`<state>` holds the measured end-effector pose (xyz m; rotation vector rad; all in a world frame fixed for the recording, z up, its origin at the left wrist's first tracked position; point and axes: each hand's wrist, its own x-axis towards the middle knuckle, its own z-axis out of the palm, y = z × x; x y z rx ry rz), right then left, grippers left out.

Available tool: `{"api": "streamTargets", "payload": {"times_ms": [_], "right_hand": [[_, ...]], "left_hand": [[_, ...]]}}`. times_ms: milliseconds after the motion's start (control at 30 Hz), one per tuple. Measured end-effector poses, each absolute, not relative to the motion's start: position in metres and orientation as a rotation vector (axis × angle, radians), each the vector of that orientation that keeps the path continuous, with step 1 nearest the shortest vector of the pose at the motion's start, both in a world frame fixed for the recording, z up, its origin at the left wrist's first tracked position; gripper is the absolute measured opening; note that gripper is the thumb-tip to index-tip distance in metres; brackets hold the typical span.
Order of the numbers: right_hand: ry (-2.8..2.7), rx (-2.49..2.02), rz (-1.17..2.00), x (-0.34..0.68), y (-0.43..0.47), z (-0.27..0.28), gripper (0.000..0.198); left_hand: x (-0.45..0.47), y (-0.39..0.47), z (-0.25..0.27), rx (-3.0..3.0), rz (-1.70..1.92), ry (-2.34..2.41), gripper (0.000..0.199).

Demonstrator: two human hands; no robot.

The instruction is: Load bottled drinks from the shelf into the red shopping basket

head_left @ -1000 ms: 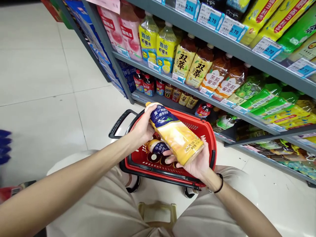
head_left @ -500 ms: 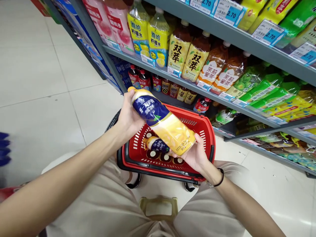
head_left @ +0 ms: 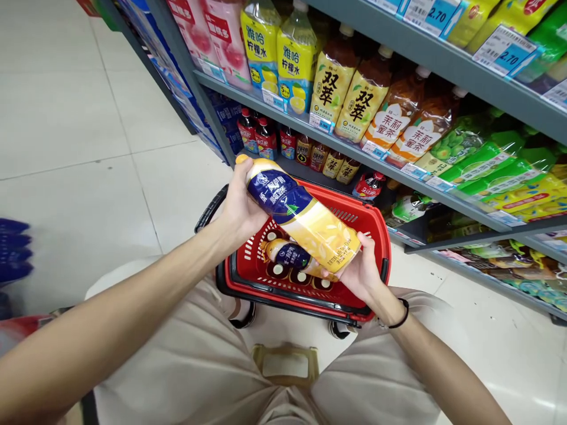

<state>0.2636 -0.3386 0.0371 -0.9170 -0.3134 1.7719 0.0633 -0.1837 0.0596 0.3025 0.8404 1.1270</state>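
Note:
A large milk tea bottle (head_left: 305, 215) with a blue and yellow label lies slanted between my hands, its orange cap to the upper left. My left hand (head_left: 245, 203) is closed around the neck end, and my right hand (head_left: 361, 265) grips the base. Beneath it stands a red shopping basket (head_left: 381, 224) with black handles. Inside the basket, a smaller milk tea bottle (head_left: 287, 255) with a similar label lies across several white-capped bottles (head_left: 301, 276). The large bottle and my right hand hide part of the basket's contents.
Shelves (head_left: 398, 171) of bottled drinks rise beyond the basket, with small red-labelled bottles (head_left: 266, 136) on the lower level. My knees flank the basket. A stool-like tan frame (head_left: 286, 363) sits between my legs. Blue objects (head_left: 13, 251) stand at the left edge on the tiled floor.
The view has shifted slightly, so the shelves and basket sit a little further right. Both hands keep the same hold on the large bottle, at nearly the same slant.

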Motion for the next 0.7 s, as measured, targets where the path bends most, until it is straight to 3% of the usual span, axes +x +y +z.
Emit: {"api": "streamTargets", "payload": {"times_ms": [700], "right_hand": [[-0.543, -1.039, 1.67, 0.27, -0.348, 0.035, 0.072]], "left_hand": [[0.068, -0.181, 0.066, 0.345, 1.172, 0.843, 0.041]]}}
